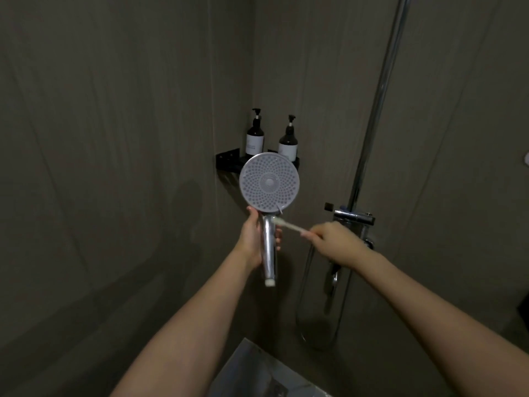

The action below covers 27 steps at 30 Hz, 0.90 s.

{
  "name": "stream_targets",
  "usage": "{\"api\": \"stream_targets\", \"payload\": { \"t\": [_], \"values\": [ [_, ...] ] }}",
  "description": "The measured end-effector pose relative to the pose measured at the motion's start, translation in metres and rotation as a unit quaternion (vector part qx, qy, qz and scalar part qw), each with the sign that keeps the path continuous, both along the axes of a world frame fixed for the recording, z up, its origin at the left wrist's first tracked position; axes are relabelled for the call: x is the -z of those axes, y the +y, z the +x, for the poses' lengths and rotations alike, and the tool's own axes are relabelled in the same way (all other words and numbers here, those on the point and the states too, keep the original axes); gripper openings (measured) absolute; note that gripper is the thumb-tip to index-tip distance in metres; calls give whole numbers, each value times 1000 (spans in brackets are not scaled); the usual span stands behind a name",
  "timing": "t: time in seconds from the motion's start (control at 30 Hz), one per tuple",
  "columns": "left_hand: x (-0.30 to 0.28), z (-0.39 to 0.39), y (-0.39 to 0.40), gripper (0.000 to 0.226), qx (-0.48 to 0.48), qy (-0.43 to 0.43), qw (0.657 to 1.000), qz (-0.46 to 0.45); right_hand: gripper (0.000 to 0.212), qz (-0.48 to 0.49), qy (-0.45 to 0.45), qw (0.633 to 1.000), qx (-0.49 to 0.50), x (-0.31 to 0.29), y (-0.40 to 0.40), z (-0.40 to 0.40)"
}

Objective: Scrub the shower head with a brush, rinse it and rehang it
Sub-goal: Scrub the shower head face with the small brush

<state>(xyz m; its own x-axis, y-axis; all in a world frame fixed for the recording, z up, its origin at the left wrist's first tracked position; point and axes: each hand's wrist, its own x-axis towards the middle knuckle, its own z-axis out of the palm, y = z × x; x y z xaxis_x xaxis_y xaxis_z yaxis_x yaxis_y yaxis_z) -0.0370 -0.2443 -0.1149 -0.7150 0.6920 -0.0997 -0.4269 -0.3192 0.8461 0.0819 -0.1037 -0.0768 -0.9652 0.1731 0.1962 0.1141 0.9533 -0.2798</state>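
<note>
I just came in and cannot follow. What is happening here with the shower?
A person is cleaning a detached shower head. The left hand holds it upright by its chrome handle, nozzle face toward the camera. The right hand holds a small white brush, its bristle end at the neck just below the face. No water is visible.

Two bare forearms reach into view from the bottom edge, without sleeves, watch or bracelet. The left hand point(253, 239) and right hand point(335, 243) are ungloved, and no rings show on the fingers point(310, 234) in the dim light.
</note>
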Motion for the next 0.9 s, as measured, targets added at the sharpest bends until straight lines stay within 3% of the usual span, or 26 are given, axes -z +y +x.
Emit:
{"api": "stream_targets", "payload": {
  "t": [0.07,0.23,0.4,0.53,0.7,0.83,0.9],
  "values": [
    [2,2,2,73,6,11,1000,-8,37,9,16,1000,15,-2,-6,-9],
    [-5,-7,-3,76,-5,28,999,-20,38,207,-177,958,-87,20,2,5],
    [0,-11,-3,76,-29,24,999,-35,43,242,-92,958,-126,34,-10,0],
    [3,-17,-6,76,-41,39,996,-74,47,252,-151,956,-21,30,16,8],
    [9,-17,-1,76,-55,13,997,-57,46,289,-76,945,-135,54,-12,-8],
    [11,-21,0,78,-86,-19,996,-22,49,264,-129,956,4,44,20,-1],
    [13,-25,-1,78,-104,-41,994,-3,48,265,-78,960,-46,50,21,3]
  ]
}}
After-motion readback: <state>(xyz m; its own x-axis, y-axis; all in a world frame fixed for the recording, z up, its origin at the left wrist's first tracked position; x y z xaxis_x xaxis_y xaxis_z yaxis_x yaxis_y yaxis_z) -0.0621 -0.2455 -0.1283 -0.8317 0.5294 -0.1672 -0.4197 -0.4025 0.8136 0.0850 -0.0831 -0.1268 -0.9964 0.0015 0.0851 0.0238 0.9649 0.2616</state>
